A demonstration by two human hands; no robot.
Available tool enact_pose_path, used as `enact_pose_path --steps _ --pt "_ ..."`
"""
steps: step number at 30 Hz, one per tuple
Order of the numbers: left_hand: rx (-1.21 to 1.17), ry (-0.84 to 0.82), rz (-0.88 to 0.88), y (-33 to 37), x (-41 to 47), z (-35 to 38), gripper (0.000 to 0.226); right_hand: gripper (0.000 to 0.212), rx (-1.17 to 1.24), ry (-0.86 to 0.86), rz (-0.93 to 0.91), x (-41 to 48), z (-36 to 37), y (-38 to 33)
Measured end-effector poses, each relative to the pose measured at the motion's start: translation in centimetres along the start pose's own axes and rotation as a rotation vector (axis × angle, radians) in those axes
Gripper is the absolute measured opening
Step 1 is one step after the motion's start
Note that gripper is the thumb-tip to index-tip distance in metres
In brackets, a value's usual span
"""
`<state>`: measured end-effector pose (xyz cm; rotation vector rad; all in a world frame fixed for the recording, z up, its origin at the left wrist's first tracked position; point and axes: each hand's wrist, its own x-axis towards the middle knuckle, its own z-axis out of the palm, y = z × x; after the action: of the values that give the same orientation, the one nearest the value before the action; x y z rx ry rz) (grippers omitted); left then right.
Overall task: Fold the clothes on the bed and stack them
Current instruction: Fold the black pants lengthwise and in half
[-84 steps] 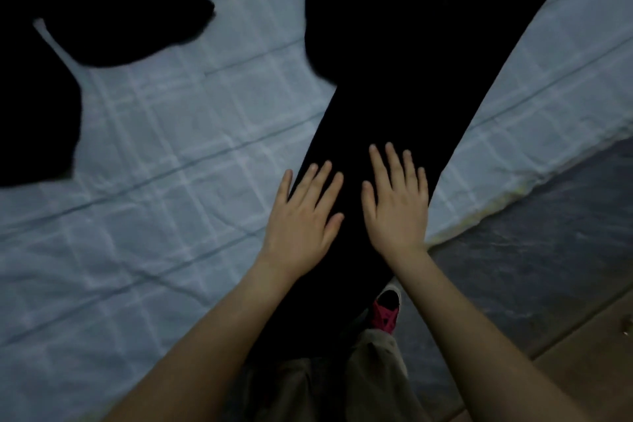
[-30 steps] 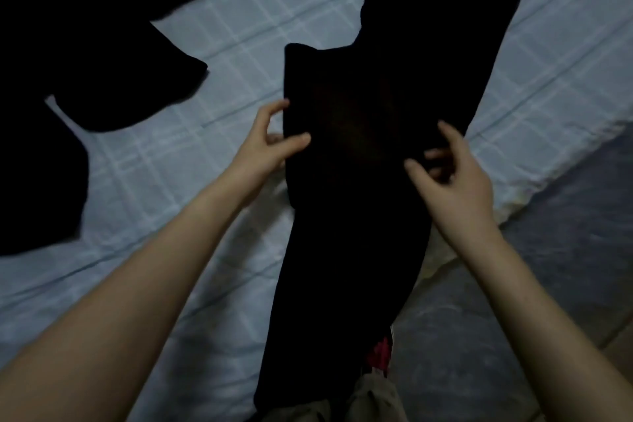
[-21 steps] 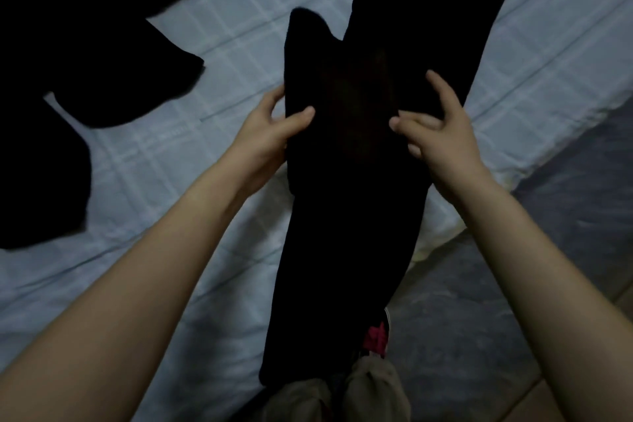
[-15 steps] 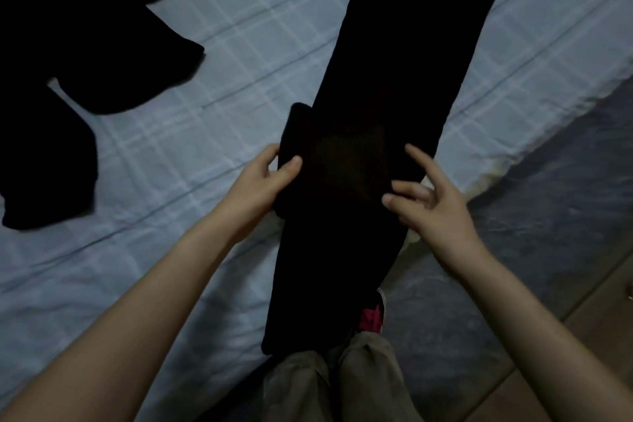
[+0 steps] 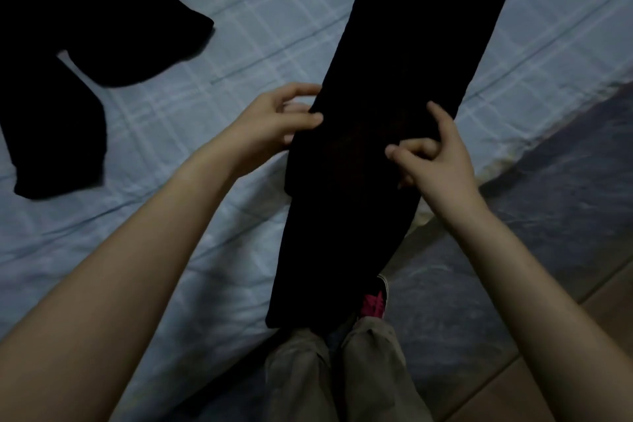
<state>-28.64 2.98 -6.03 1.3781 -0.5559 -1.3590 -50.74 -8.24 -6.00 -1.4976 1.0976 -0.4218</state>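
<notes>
A long black garment (image 5: 404, 55) lies in a narrow strip across the pale blue checked bed sheet (image 5: 260, 24), its near end hanging over the bed's edge toward my legs. My left hand (image 5: 274, 123) pinches the strip's left edge between thumb and fingers. My right hand (image 5: 435, 154) pinches the right edge, index finger raised. A folded layer of the cloth runs between both hands.
Another black garment (image 5: 68, 27) lies spread at the upper left of the bed. The bed's dark blue side (image 5: 548, 202) drops to a brown tiled floor (image 5: 603, 288) at the right. My khaki trouser legs (image 5: 335, 373) and a pink shoe (image 5: 373, 301) are below.
Both hands gripped the garment's edges, lifted a fold, and drew it back toward me. The raised flap has come down flat onto the strip.
</notes>
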Motion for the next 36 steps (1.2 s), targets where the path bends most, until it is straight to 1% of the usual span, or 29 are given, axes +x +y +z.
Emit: enact_pose_path --steps 2,3,5,6,7,8,9,10,11,12,13,14,15,16,17,18,19,20,21,22,23,24,25,27,28,30,32,34,36 --pt "-0.02 -0.187 -0.067 -0.8 -2.2 -0.9 0.044 0.087 0.077 -0.149 0.024 -3.0 -1.4 0.4" --pt "0.013 -0.302 -0.126 -1.3 -3.2 -1.5 0.046 0.091 0.063 -0.271 0.043 -4.3 -2.5 0.6" --pt "0.129 -0.58 -0.28 -1.9 -4.8 -2.6 0.048 0.099 -0.073 -0.544 0.076 -5.9 -4.8 1.1" --pt "0.173 -0.678 -0.344 -2.1 -5.1 -2.9 0.046 0.099 -0.143 -0.631 0.094 -6.1 -5.6 1.4" --pt "0.21 -0.692 -0.374 -2.2 -5.1 -2.9 0.043 0.093 -0.174 -0.64 0.112 -5.9 -5.9 1.7" --pt "0.247 -0.607 -0.36 -2.3 -4.7 -2.7 0.04 0.083 -0.172 -0.561 0.121 -5.5 -5.9 2.1" --pt "0.277 -0.443 -0.304 -2.5 -4.0 -2.1 0.037 0.069 -0.163 -0.403 0.105 -4.7 -5.6 2.4" --pt "0.304 -0.239 -0.213 -2.7 -3.1 -1.3 0.035 0.055 -0.163 -0.217 0.068 -3.7 -5.0 2.7" --pt "0.341 -0.053 -0.102 -2.9 -2.1 -0.3 0.034 0.046 -0.182 -0.057 0.02 -2.7 -4.1 2.9" --pt "0.471 0.078 0.018 -3.5 -1.0 0.7 0.034 0.042 -0.232 0.056 -0.045 -1.8 -2.9 3.2" --pt "0.741 0.167 0.115 -4.6 -0.1 1.8 0.038 0.043 -0.318 0.121 -0.123 -1.1 -1.4 3.6" --pt "1.072 0.209 0.154 -6.1 0.4 2.8 0.046 0.046 -0.434 0.14 -0.188 -0.8 0.2 4.3" --pt "1.332 0.226 0.158 -7.7 0.5 3.9 0.055 0.051 -0.59 0.12 -0.223 -0.8 1.7 5.1" --pt "1.491 0.217 0.147 -9.3 0.3 5.0 0.06 0.055 -0.784 0.079 -0.234 -1.1 3.2 6.1" --pt "1.566 0.204 0.149 -10.9 -0.1 6.0 0.062 0.058 -0.959 0.039 -0.235 -1.6 4.3 7.1" --pt "1.569 0.202 0.184 -12.0 -0.6 6.6 0.062 0.059 -1.065 0.021 -0.242 -2.2 4.9 7.9" --pt "1.52 0.209 0.235 -12.7 -1.0 6.8 0.061 0.059 -1.091 0.04 -0.252 -2.6 5.1 8.6" --pt "1.41 0.251 0.295 -12.9 -1.0 6.6 0.059 0.058 -1.058 0.099 -0.249 -2.7 4.8 8.9" --pt "1.275 0.335 0.341 -12.7 -0.8 6.2 0.058 0.058 -0.999 0.188 -0.226 -2.7 4.3 9.0" --pt "1.139 0.429 0.328 -12.3 -0.6 5.6 0.057 0.058 -0.92 0.281 -0.178 -2.5 3.7 9.0" --pt "1.011 0.503 0.269 -11.8 -0.4 5.0 0.057 0.059 -0.811 0.339 -0.121 -2.3 3.1 8.9" --pt "0.887 0.53 0.198 -11.1 -0.2 4.5 0.056 0.059 -0.679 0.351 -0.079 -2.0 2.7 8.8" --pt "0.758 0.509 0.144 -10.5 0.0 3.9 0.054 0.06 -0.544 0.335 -0.056 -1.8 2.3 8.7" --pt "0.506 0.373 0.06 -9.0 0.2 3.2 0.05 0.063 -0.361 0.312 -0.037 -1.4 1.6 8.3" --pt "0.47 0.297 0.028 -8.3 0.3 2.7 0.051 0.064 -0.321 0.313 -0.021 -1.2 1.3 8.0" --pt "0.548 0.14 -0.027 -7.4 0.4 2.2 0.059 0.064 -0.343 0.284 0.04 -1.1 0.9 7.5" --pt "0.57 0.028 -0.037 -6.9 -0.1 2.4 0.06 0.065 -0.383 0.174 0.138 -1.6 0.8 6.9" --pt "0.413 0.004 -0.005 -6.0 -0.9 2.4 0.052 0.062 -0.323 0.076 0.174 -2.2 0.5 6.1" --pt "0.302 0.061 0.064 -5.0 -1.6 1.3 0.046 0.054 -0.226 0.103 0.08 -2.8 0.1 5.4"
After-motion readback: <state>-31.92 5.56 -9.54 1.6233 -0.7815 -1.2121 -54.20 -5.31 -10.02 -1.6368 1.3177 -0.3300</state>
